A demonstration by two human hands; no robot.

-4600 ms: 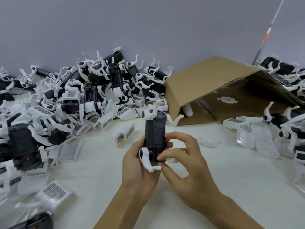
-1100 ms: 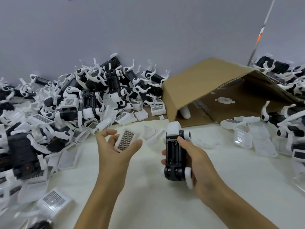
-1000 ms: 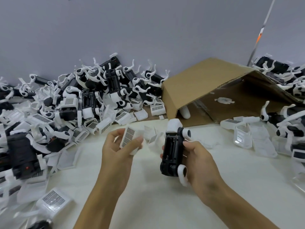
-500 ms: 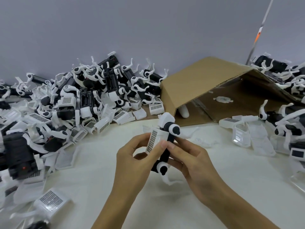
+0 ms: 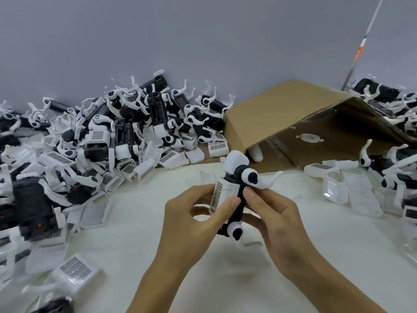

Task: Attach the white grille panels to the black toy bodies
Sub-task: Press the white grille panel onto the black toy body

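Observation:
Above the middle of the white table I hold a black toy body (image 5: 238, 201) with white legs, upright and tilted. My right hand (image 5: 274, 219) grips it from the right, thumb on its upper side. My left hand (image 5: 191, 214) pinches a white grille panel (image 5: 220, 194) and presses it against the body's left face. Whether the panel is seated I cannot tell. A large heap of black toy bodies (image 5: 126, 132) and loose white grille panels (image 5: 144, 170) lies at the back left.
A brown cardboard box (image 5: 282, 123) lies on its side at the back right. More toy bodies (image 5: 392, 170) and clear plastic covers (image 5: 358, 195) crowd the right edge. A grille panel (image 5: 75, 269) lies at the near left. A grey wall stands behind.
My left hand picked a grille panel from the pile and brought it to the toy body. My right hand turned the body on edge; both hands now meet with panel against body.

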